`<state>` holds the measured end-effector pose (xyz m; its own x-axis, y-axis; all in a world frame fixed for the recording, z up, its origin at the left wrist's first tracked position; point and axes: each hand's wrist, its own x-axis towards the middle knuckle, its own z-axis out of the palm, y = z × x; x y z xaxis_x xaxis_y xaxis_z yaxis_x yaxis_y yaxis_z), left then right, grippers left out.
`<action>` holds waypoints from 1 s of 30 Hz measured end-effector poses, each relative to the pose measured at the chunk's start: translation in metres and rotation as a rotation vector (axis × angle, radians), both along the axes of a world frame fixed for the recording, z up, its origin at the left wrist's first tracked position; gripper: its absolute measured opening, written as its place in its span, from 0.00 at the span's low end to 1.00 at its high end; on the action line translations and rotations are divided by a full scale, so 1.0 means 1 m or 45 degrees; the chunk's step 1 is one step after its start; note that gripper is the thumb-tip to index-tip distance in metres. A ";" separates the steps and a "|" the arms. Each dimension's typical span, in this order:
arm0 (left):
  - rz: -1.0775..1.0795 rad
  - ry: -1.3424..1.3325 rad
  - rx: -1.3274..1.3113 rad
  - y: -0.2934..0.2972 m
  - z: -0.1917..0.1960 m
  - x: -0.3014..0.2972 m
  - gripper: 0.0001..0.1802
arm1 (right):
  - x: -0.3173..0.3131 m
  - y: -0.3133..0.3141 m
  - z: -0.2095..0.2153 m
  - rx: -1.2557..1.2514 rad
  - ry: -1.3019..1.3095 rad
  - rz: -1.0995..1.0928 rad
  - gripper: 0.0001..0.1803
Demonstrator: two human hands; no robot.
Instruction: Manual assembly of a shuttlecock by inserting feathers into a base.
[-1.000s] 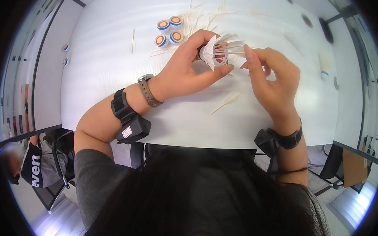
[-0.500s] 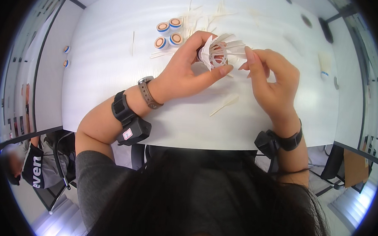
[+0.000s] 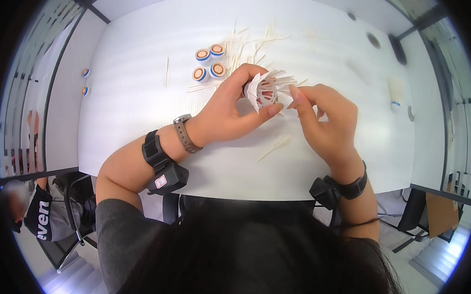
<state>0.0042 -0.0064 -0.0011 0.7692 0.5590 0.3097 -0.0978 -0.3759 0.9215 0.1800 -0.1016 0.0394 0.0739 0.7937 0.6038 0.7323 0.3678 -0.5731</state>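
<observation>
Head view, shuttlecock (image 3: 253, 90), white table (image 3: 128, 91), side panels (image 3: 67, 105)

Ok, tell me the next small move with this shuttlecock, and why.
Probably ease the skirt feather outward with the right hand: its fingertips pinch that feather's end, the left hand grips the shuttlecock, and a loose feather lies on the table.

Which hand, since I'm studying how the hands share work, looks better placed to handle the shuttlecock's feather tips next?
Probably the right hand: its fingertips are at the feather tips, while the left hand is wrapped around the shuttlecock, its open feathered end facing the right hand.
</observation>
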 end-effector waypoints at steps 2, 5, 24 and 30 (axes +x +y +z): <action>0.034 -0.054 -0.143 -0.003 0.002 0.001 0.21 | 0.000 0.000 -0.001 0.003 0.004 0.021 0.03; 0.034 -0.040 -0.129 -0.003 0.001 0.001 0.21 | 0.000 0.000 -0.002 -0.004 0.007 0.028 0.02; 0.015 -0.071 -0.164 -0.002 -0.002 0.000 0.22 | -0.001 0.002 -0.002 -0.097 0.062 0.049 0.03; 0.030 -0.097 -0.154 -0.004 0.001 -0.001 0.23 | 0.005 0.001 0.002 -0.102 0.183 -0.004 0.04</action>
